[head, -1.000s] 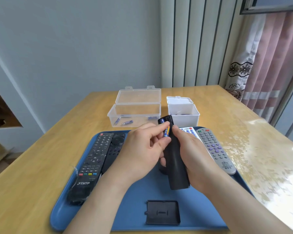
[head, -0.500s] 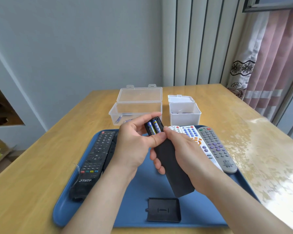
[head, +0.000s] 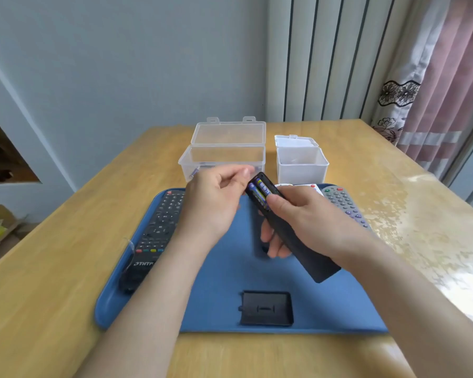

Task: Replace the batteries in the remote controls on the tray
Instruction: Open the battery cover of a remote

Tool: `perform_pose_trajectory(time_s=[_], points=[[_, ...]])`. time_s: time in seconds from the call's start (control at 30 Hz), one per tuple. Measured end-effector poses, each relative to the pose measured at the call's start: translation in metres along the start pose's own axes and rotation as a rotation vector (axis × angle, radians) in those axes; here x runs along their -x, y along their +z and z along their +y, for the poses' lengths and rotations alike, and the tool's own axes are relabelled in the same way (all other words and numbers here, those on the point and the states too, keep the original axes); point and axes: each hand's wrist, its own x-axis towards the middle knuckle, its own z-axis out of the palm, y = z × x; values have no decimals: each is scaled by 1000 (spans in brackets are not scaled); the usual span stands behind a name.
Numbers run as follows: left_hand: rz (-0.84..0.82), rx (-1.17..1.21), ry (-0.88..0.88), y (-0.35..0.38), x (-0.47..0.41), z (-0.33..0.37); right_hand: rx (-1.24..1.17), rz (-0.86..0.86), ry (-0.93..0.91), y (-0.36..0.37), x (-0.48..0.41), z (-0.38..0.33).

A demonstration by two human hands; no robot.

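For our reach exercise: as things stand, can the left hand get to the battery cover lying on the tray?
Probably yes: the left hand seems empty, and the battery cover lies uncovered on the tray, with nothing between them.

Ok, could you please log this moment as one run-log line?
right hand: grips black remote | batteries: two seated | left hand: beside compartment, holds nothing | battery cover: off, on tray

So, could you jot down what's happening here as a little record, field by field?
right hand: grips the black remote, back side up
batteries: two, seated in the remote's open compartment
left hand: by the remote's top end, fingers loosely curled, holding nothing
cover: loose on the blue tray, near its front edge
also on tray: TNTF-labelled remote left, grey remote right
behind tray: two open clear boxes
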Motion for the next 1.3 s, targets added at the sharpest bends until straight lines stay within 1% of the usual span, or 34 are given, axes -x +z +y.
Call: perform_pose_trajectory(time_s=[0.03,0.07,0.1,0.13,0.2,0.23,0.27,0.33,0.43,0.5,0.53,0.57,0.63,0.67,0.7,0.73,0.8,0.87,0.93,1.0,1.03,1.07,1.1,1.13,1.2,1.27,1.3], points=[[25,-170,83,-4,-1,0,4,39,12,-5,-1,1],[13,-323,143,-9,0,3,-12,73,32,-9,-1,2],[-83,-425,153,-15,0,6,-38,91,56,-13,-1,2],[-263,-491,118,-20,2,11,-67,99,79,-16,-2,2],[-694,-680,40,-21,13,22,-116,106,114,-17,-1,4],[-840,-777,46,-16,18,25,-127,108,118,-16,-2,5],[-932,-843,75,-9,23,25,-138,106,120,-15,-3,5],[-1025,-894,134,5,29,23,-179,96,126,-14,-4,5],[-1081,-858,162,14,31,15,-284,88,162,-10,0,4],[-1055,-794,159,10,28,14,-385,86,197,-9,-3,3],[-1002,-705,143,6,26,16,-407,94,218,-10,-6,4],[-921,-547,104,0,23,18,-389,83,232,-12,-7,4],[-687,-89,58,-11,15,23,-338,60,270,-16,-11,4],[-562,105,70,-15,12,23,-390,15,277,-16,-12,4],[-471,237,92,-17,10,22,-491,-49,266,-16,-11,6],[-419,309,118,-19,8,21,-571,-112,230,-16,-6,7],[-390,335,140,-18,7,16,-653,-198,138,-16,3,11],[-383,322,130,-17,6,11,-722,-178,75,-13,0,11],[-377,373,64,-20,3,7,-798,-70,38,-11,-3,8],[-359,499,-136,-22,0,6,-808,84,-11,-10,-6,11],[-380,530,-228,-22,0,6,-767,164,-30,-9,-7,11],[-427,509,-292,-20,2,8,-702,226,-56,-8,-8,13],[-473,436,-311,-15,4,7,-620,268,-80,-6,-8,12],[-482,365,-310,-10,6,6,-536,286,-98,-4,-7,12],[-390,286,-235,-2,7,5,-463,248,-56,-1,-5,9],[-294,269,-126,-3,4,1,-531,118,85,-3,-3,5],[-275,282,-75,-7,1,0,-567,34,130,-5,-2,4]])
